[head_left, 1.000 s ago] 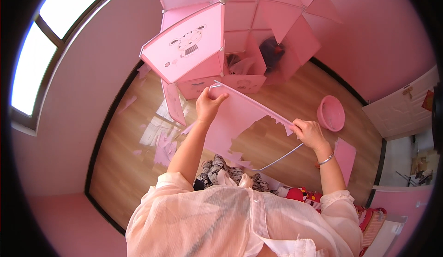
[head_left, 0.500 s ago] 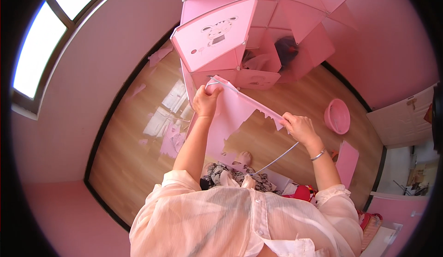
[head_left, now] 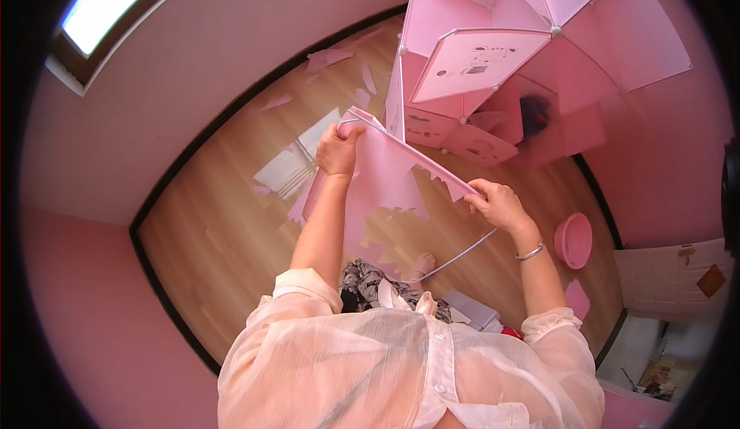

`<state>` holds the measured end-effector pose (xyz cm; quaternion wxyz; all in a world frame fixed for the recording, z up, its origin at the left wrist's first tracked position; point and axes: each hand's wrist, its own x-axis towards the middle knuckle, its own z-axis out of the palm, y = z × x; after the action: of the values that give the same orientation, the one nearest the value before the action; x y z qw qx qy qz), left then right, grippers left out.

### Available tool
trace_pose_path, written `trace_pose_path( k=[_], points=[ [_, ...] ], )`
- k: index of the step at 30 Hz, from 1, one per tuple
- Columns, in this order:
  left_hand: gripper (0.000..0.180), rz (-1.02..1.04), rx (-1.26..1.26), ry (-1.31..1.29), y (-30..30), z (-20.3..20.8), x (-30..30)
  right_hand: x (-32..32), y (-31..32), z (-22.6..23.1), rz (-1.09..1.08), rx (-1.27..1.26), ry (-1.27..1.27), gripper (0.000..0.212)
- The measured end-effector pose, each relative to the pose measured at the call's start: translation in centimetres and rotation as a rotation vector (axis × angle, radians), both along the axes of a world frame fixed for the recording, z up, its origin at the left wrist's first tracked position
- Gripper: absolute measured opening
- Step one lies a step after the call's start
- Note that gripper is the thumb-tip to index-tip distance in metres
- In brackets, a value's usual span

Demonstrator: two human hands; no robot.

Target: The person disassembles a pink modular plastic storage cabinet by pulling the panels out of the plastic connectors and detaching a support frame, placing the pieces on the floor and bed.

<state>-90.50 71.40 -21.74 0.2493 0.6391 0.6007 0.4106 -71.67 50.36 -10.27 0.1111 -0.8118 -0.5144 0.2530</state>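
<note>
A torn pink plastic panel (head_left: 378,171) with ragged edges hangs between my hands. My left hand (head_left: 337,151) is closed on its far left corner, where a thin metal wire frame shows along the edge. My right hand (head_left: 499,205) pinches the right end of the same edge, and a bracelet circles that wrist. The bare part of the wire frame (head_left: 462,253) bends from below my right hand toward my lap. The panel's lower part droops in jagged strips above the floor, near my bare foot (head_left: 423,264).
A pink cube cabinet (head_left: 428,123) with printed doors, some swung out, stands just beyond the panel. Pink scraps (head_left: 330,58) litter the wooden floor (head_left: 208,228) along the left wall. A pink basin (head_left: 573,242) sits at the right, and a grey box (head_left: 472,309) lies beside my legs.
My view has turned left, so the cabinet, basin and window have shifted in the picture. Both hands keep their hold on the panel, which hangs at a slightly different tilt.
</note>
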Motion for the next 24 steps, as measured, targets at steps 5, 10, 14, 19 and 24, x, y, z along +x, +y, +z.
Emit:
trace_pose_path(
  k=[5,10,14,19,24],
  points=[
    [0.043,0.051,-0.081,-0.07,2.9,-1.7,-5.2,-4.0,3.0,-0.4,0.17,0.139,-0.075,0.017],
    [0.053,0.201,0.057,-0.017,4.2,-5.2,-7.9,-7.8,4.4,-2.2,0.243,0.261,-0.294,0.016],
    [0.062,0.458,-0.104,-0.156,1.3,-9.0,-8.5,-9.6,4.7,-4.6,0.254,0.299,-0.28,0.014],
    [0.071,-0.016,-1.12,-1.476,-3.1,-5.9,-5.4,-9.7,4.0,-7.7,0.146,0.302,-0.155,0.016],
    [0.063,-0.19,-1.041,-1.849,-1.5,-4.2,-3.4,-9.4,3.8,-8.3,0.051,0.318,0.084,0.021]
  ],
)
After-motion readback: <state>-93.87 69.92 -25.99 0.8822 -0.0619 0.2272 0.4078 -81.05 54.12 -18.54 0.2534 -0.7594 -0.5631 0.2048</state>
